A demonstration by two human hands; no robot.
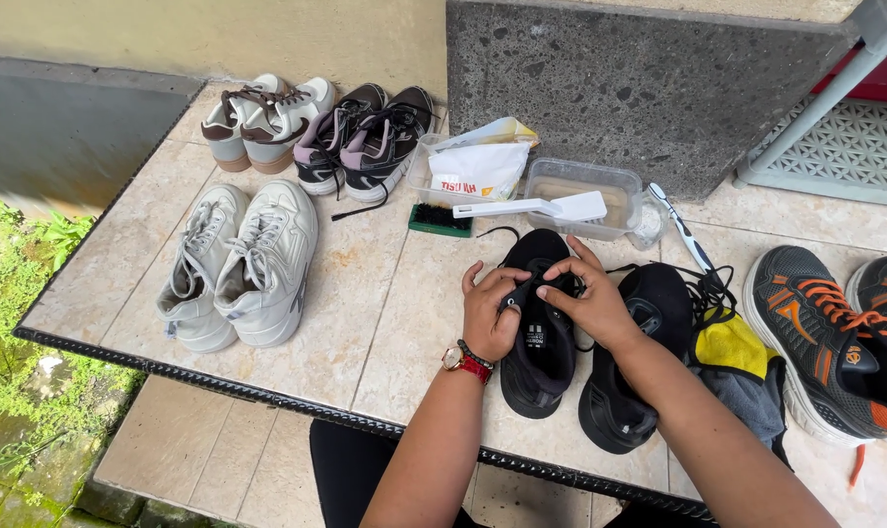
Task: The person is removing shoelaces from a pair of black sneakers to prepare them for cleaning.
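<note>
A black low sneaker (540, 342) lies on the tiled ledge (365, 313) with its opening facing up. My left hand (488, 311), with a red watch on the wrist, grips the shoe's left side near the tongue. My right hand (592, 301) pinches the tongue and lace area from the right. Both hands meet over the front of the opening. The matching black shoe (631, 367) lies just to the right, with a loose black lace (706, 286) trailing beside it.
White sneakers (240, 262) sit to the left; a beige-brown pair (260, 119) and a black-purple pair (365, 139) stand behind. A clear tub (615, 196) with a white brush (536, 207), a green scrub brush (440, 219), a toothbrush (680, 227), a yellow cloth (729, 344) and grey-orange trainers (835, 337) lie right.
</note>
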